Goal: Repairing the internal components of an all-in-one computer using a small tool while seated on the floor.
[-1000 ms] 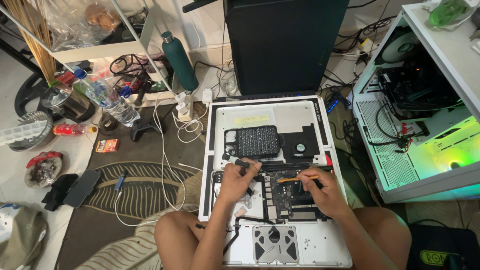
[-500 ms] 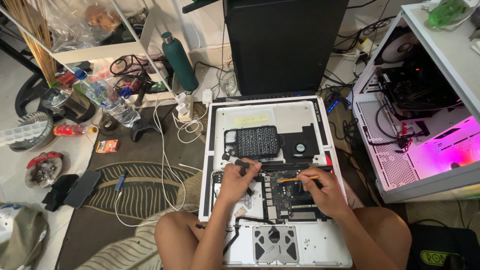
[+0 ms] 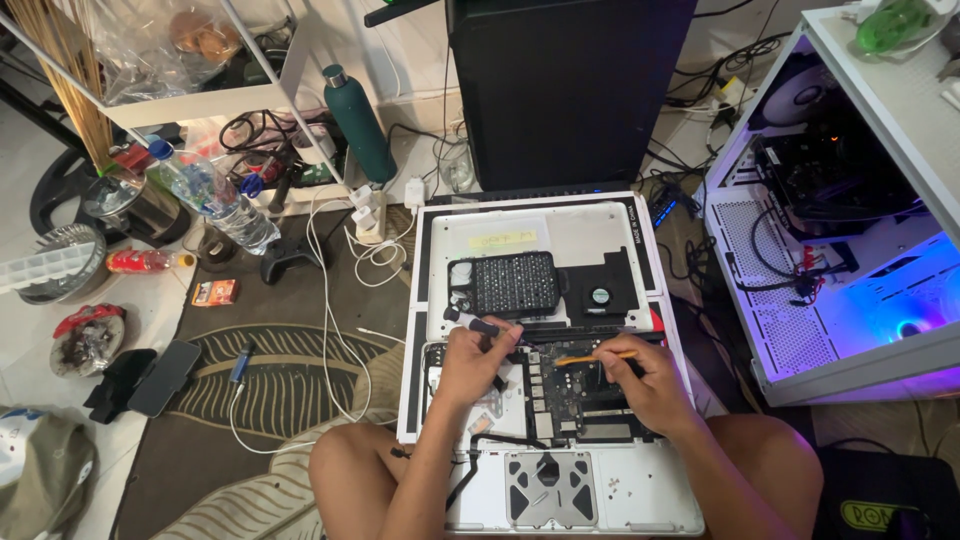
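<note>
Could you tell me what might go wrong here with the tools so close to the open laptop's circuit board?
The orange-tipped tool in the right hand could slip and scratch the circuit board. The screwdriver in the left hand might drop a screw into the laptop. Loose white cables nearby could snag.

A patterned rug (image 3: 270, 390) carries the opened laptop (image 3: 545, 230).
</note>
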